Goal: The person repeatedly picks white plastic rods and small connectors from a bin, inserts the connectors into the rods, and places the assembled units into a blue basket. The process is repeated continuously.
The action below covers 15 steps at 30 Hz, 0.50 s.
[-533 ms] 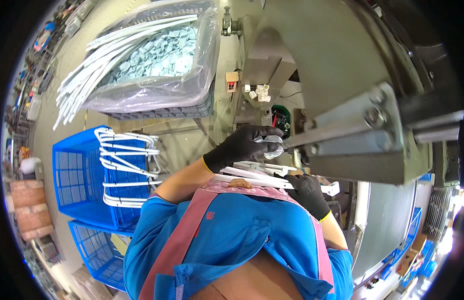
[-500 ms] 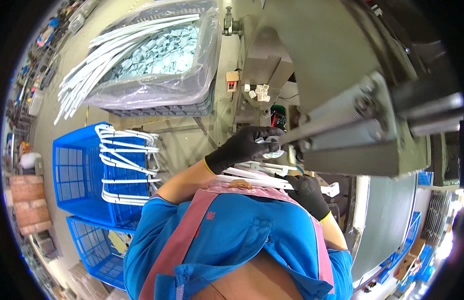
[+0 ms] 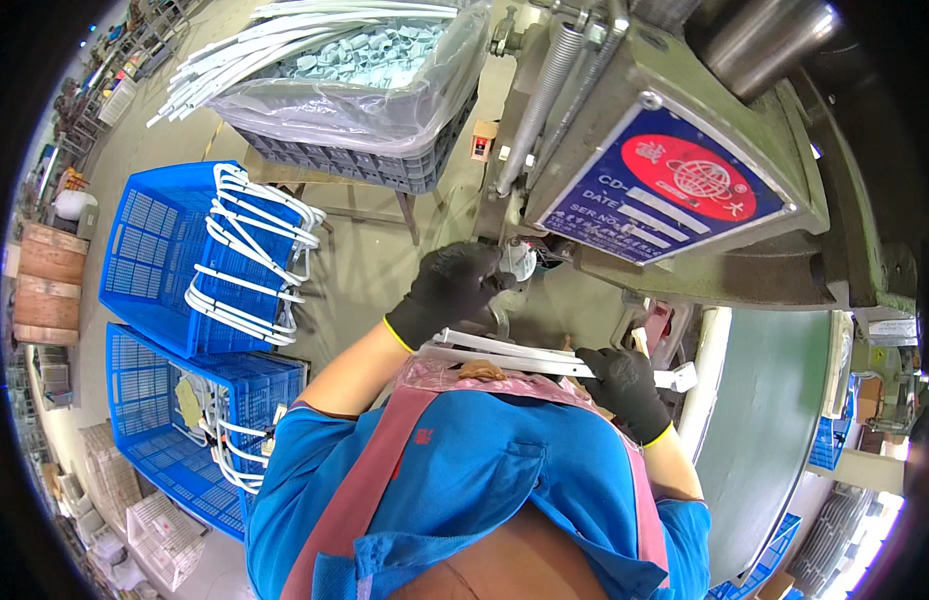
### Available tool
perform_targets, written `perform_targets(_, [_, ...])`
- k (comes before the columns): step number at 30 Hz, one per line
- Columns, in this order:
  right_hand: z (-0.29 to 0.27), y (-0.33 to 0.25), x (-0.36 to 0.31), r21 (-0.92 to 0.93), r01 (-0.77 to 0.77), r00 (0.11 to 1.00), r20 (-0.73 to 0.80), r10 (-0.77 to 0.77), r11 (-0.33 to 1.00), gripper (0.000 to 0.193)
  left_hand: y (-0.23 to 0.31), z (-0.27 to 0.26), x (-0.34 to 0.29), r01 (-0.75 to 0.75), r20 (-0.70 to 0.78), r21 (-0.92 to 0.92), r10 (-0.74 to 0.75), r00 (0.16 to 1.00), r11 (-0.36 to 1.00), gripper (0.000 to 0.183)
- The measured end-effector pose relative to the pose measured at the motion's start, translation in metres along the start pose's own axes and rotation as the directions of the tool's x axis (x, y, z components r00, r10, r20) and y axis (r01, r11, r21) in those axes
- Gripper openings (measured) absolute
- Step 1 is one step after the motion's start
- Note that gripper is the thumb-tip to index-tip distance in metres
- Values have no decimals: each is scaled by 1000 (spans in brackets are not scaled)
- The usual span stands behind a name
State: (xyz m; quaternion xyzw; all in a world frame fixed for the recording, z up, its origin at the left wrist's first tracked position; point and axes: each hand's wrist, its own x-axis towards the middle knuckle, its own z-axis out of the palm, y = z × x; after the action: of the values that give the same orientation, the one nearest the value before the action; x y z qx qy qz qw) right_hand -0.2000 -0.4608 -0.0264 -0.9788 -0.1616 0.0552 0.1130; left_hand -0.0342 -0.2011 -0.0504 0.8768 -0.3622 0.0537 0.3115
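My left hand (image 3: pixel 450 288), in a black glove, is in front of the machine with its fingers curled together. Just beyond its fingertips is a pale, rounded piece (image 3: pixel 519 260); whether the fingers grip it is hard to see. My right hand (image 3: pixel 624 388), also gloved in black, is closed round a white tubular frame (image 3: pixel 514 362). Its bars lie crosswise close against my apron, and a white end fitting (image 3: pixel 676 378) sticks out to the right of that hand.
A green-grey press machine (image 3: pixel 674 170) with a coil spring stands ahead to the right. Blue baskets (image 3: pixel 149 265) with bent white tubes are at left. A plastic-lined grey crate (image 3: pixel 334 130) carries small grey parts and long white strips. A green-topped surface (image 3: pixel 764 420) lies right.
The view has swung, bringing the machine's blue plate into sight. My left hand has drawn back to the left, away from the machine. My right hand keeps hold of the white frame.
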Motion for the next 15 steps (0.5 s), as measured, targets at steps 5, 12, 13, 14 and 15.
perform_targets(5, [-12,-3,9,74,46,999,-32,-44,996,37,-12,10,25,-155,-52,19,156,986,988,41])
perform_targets(12, [-32,-19,27,-9,35,997,-63,-36,999,43,-16,-9,22,-141,198,-43,147,969,989,29])
perform_targets(13, [-34,-21,30,-6,26,998,-50,-26,1000,44,-17,-13,21,-118,224,-92,136,965,989,29])
perform_targets(14, [-35,-23,33,-3,17,999,-36,-17,1000,44,-18,-15,22,-123,199,-154,153,968,980,30])
perform_targets(15, [-35,-26,36,-5,2,1000,-7,-2,1000,45,-20,-17,23,-135,183,-212,174,968,968,30])
